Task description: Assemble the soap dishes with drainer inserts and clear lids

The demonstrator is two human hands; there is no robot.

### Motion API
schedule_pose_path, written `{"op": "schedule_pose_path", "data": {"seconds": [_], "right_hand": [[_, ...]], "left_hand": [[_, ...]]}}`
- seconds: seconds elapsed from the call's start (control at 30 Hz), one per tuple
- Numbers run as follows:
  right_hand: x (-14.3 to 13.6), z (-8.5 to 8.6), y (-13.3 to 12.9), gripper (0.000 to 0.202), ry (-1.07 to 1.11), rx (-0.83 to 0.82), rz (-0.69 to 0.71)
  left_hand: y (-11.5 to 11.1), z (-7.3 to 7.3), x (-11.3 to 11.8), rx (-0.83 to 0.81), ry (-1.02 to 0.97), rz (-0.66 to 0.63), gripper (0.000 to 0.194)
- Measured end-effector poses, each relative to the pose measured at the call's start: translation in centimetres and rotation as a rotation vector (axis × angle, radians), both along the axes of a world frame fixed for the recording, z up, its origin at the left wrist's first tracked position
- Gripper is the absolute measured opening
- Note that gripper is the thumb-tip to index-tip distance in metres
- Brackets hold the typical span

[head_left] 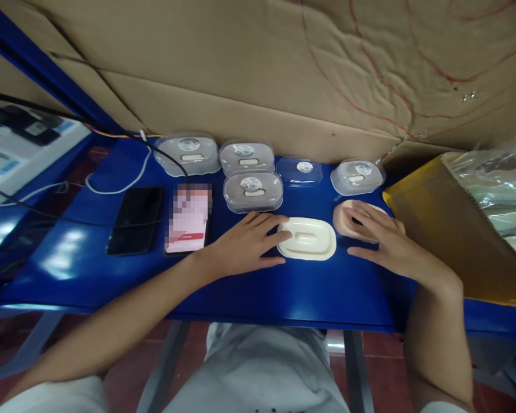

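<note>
A cream, rounded-rectangular plastic piece [312,244] with a raised bar in its middle lies flat on the blue table. My left hand [251,244] is at its left end, fingers apart, with fingertips at the rim. To the right, my right hand [378,232] hovers over a peach-coloured oval piece [340,218] with a dark opening. The fingers of that hand are spread, and they partly cover the piece; whether they touch it I cannot tell. Just behind stand clear-lidded boxes with round labels, among them a front one [253,198] and a right one [356,178].
A clear lid [300,172] lies between the boxes. Two phones, one dark [135,221] and one lit [188,221], rest at left among cables. A carton [460,229] with plastic-wrapped pieces stands at right. Cardboard [241,63] walls the back of the blue table [258,292].
</note>
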State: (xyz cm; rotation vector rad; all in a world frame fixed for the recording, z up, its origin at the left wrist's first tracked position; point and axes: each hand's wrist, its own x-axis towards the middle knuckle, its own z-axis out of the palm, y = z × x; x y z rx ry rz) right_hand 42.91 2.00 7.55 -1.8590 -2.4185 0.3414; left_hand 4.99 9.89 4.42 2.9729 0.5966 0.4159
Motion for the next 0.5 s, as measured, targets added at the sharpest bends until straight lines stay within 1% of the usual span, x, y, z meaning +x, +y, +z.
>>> {"op": "schedule_pose_path", "data": {"seconds": [0.07, 0.13, 0.2, 0.3, 0.4, 0.5], "right_hand": [[0.6, -0.2, 0.0, 0.087, -0.015, 0.007, -0.034], [1.5, -0.7, 0.2, 0.091, -0.063, 0.013, -0.115], [2.5, -1.3, 0.5, 0.090, -0.073, 0.005, -0.160], [3.3, -1.8, 1.1, 0.087, -0.030, 0.020, -0.175], [2.8, -1.4, 1.5, 0.087, 0.001, 0.049, -0.168], [1.6, -0.9, 1.9, 0.092, 0.031, 0.080, -0.122]], "left_hand": [[0.0, -0.3, 0.0, -0.010, -0.019, 0.004, 0.054], [0.0, -0.7, 0.0, -0.023, -0.026, -0.006, 0.058], [0.0, -0.9, 0.0, -0.037, -0.023, -0.010, 0.059], [0.0, -0.8, -0.1, -0.055, -0.021, -0.008, 0.059], [0.1, -0.5, -0.1, -0.084, -0.007, 0.004, 0.063], [0.2, -0.2, -0.1, -0.118, 0.018, 0.020, 0.067]]}}
